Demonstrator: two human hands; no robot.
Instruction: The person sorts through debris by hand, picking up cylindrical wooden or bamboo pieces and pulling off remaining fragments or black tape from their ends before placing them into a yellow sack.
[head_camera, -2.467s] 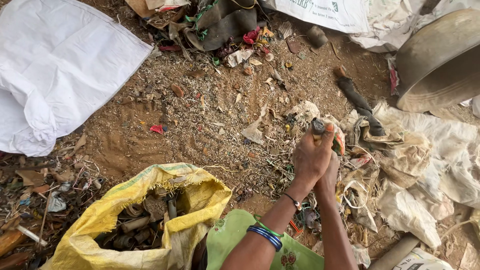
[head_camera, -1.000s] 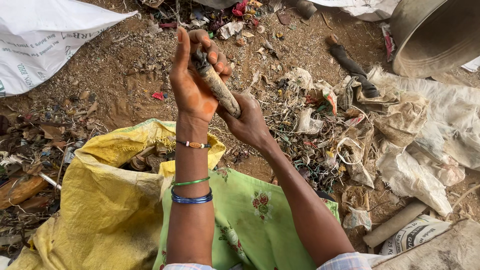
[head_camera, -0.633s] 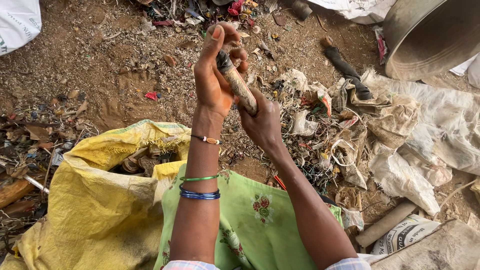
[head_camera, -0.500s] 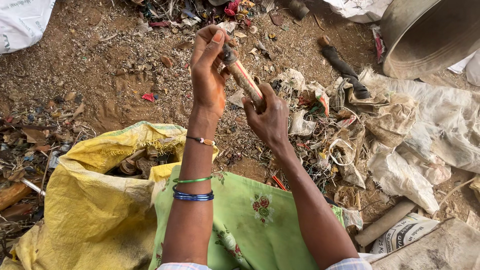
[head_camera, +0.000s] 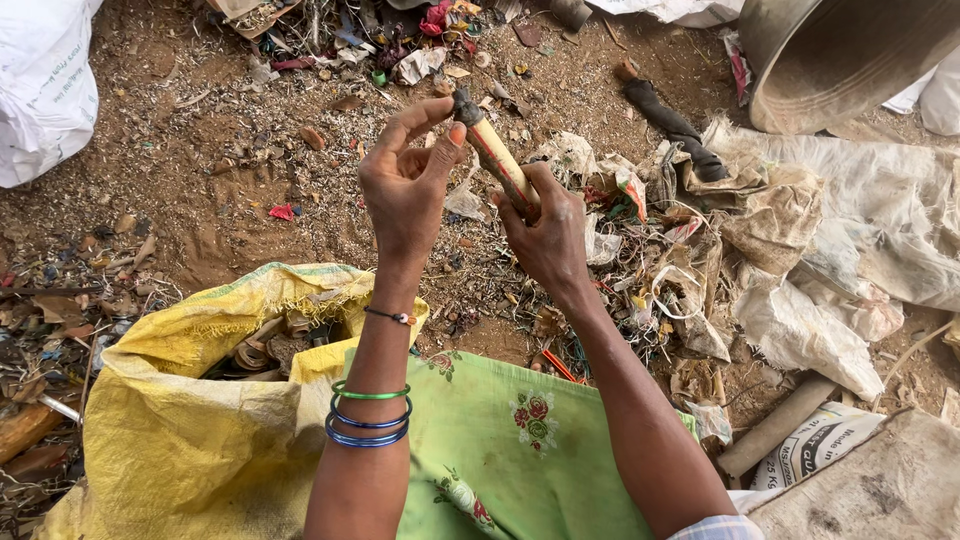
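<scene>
Gripping the lower part of a pale, cream-coloured stick-shaped piece with a red stripe and a dark blackened tip (head_camera: 495, 150), the right hand (head_camera: 548, 235) has its fingers curled tight around it, so the piece rises slantwise out of that fist toward the upper left. The left hand (head_camera: 408, 185) is raised just beside it, its thumb and forefinger pinched at the dark tip while the other fingers stay loosely bent behind. Green and blue bangles (head_camera: 368, 418) ring the left forearm well below the fingers, with a thin cord bracelet nearer the wrist. Under both forearms lies a light green cloth with red flower embroidery (head_camera: 520, 440), and to the left of it an open yellow woven sack (head_camera: 190, 440) holding brownish scrap. Beyond the fingers is brown dirt ground (head_camera: 230, 150) strewn with litter; to the right of the right hand lies a tangle of dirty plastic and wires (head_camera: 680, 270), and further out a large round metal basin (head_camera: 850, 60).
</scene>
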